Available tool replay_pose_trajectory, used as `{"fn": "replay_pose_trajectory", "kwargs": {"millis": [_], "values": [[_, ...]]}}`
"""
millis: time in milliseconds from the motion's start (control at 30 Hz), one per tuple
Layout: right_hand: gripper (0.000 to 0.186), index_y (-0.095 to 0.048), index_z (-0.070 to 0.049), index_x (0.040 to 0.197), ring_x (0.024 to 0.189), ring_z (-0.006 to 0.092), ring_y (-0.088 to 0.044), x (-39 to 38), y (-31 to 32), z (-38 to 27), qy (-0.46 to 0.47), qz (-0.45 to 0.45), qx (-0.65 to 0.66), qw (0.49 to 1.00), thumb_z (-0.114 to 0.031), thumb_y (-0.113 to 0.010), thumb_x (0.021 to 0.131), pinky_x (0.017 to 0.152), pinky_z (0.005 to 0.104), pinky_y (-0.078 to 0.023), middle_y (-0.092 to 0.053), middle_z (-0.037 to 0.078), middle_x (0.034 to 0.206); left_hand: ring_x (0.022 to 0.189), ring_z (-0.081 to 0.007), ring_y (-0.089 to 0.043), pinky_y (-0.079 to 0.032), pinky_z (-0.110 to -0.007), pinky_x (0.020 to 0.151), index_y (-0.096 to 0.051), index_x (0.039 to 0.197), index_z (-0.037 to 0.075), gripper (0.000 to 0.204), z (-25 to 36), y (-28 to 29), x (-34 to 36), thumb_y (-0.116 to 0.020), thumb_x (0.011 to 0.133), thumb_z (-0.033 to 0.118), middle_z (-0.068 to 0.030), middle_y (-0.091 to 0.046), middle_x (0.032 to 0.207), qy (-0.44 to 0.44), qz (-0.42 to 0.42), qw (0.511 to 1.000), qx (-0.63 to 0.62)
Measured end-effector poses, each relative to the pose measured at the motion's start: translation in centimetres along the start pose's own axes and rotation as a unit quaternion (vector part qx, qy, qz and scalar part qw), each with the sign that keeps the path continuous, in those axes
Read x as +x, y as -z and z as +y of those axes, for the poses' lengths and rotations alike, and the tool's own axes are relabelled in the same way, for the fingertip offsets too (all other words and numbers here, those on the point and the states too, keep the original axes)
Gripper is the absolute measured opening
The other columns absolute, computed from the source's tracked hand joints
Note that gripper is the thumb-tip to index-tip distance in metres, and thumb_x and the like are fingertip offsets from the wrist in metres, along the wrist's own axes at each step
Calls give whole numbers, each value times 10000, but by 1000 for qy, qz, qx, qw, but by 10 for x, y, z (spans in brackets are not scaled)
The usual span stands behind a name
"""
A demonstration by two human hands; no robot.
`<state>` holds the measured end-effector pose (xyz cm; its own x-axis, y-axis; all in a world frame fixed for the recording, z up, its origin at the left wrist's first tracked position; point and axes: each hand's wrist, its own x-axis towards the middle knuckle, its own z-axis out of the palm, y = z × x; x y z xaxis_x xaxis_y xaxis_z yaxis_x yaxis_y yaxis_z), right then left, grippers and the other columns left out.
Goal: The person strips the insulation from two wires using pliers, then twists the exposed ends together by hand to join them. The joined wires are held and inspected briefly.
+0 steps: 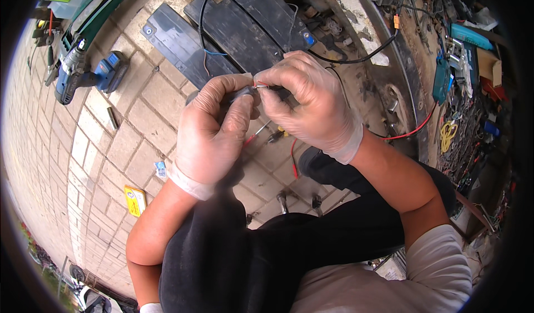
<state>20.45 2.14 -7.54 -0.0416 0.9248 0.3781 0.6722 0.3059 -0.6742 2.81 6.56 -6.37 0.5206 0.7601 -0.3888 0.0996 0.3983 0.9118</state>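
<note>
My left hand [208, 129] and my right hand [314, 101], both in clear gloves, meet over the ground in front of my knees. Fingers and thumb of the left close on a dark, narrow piece [240, 94], mostly covered by the glove. Between the right thumb and forefinger is a thin silvery tip [261, 86] with a bit of red at its end, touching or almost touching the dark piece. Just beyond the hands lie large black batteries [245, 32]; a loose black cable [202, 21] runs over them. Below the hands is a thin red-and-silver rod [257, 134].
A cordless drill [75, 74] lies on the paving at left, near a small metal tube [113, 118] and a yellow packet [134, 200]. At right, a worn metal edge [409, 85] borders a heap of wires and tools, with a red cable [416, 131] crossing it.
</note>
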Motion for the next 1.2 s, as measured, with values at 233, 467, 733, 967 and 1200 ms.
{"fn": "replay_pose_trajectory", "kwargs": {"millis": [233, 467, 733, 967, 1200], "values": [[238, -610, -43, 934, 737, 265, -612, 1, -2, 6, 73, 0, -43, 996, 4, -720, 729, 786, 417, -507, -620, 80, 789, 819, -97, -629, -526, -245, 728, -586, 1122, -46, 202, 5, -2, -2, -563, 946, 51, -70, -670, 904, 23, 1, 1000, -17], [279, -614, -42, 937, 724, 253, -624, 4, -2, 6, 85, -5, -32, 996, 75, -698, 698, 746, 389, -533, -629, 74, 786, 826, -105, -648, -534, -251, 738, -600, 1118, -27, 200, 4, 0, -5, -581, 933, 46, -79, -682, 932, 18, 14, 1000, 14], [170, -639, -10, 861, 755, 178, -641, 6, -3, -8, -92, 4, 105, 990, 82, -679, 724, 717, 281, -518, -658, 79, 819, 887, -164, -681, -534, -282, 805, -620, 1084, -11, 207, -11, 1, 3, -629, 877, -4, -114, -689, 961, -159, 43, 980, 111], [128, -649, 1, 861, 784, 148, -645, 7, 1, -7, -111, -10, 117, 987, 79, -672, 762, 732, 259, -510, -669, 78, 844, 922, -166, -682, -529, -286, 833, -627, 1091, 3, 227, -9, -2, 3, -642, 865, -9, -102, -694, 983, -136, 62, 986, 78], [86, -654, 10, 877, 812, 135, -653, 7, 3, -9, -171, -35, 156, 972, 50, -667, 801, 750, 263, -517, -684, 75, 869, 977, -172, -681, -522, -292, 864, -629, 1137, -6, 297, -10, 0, 3, -670, 843, 0, -106, -704, 1020, -90, 49, 993, 67]]}}
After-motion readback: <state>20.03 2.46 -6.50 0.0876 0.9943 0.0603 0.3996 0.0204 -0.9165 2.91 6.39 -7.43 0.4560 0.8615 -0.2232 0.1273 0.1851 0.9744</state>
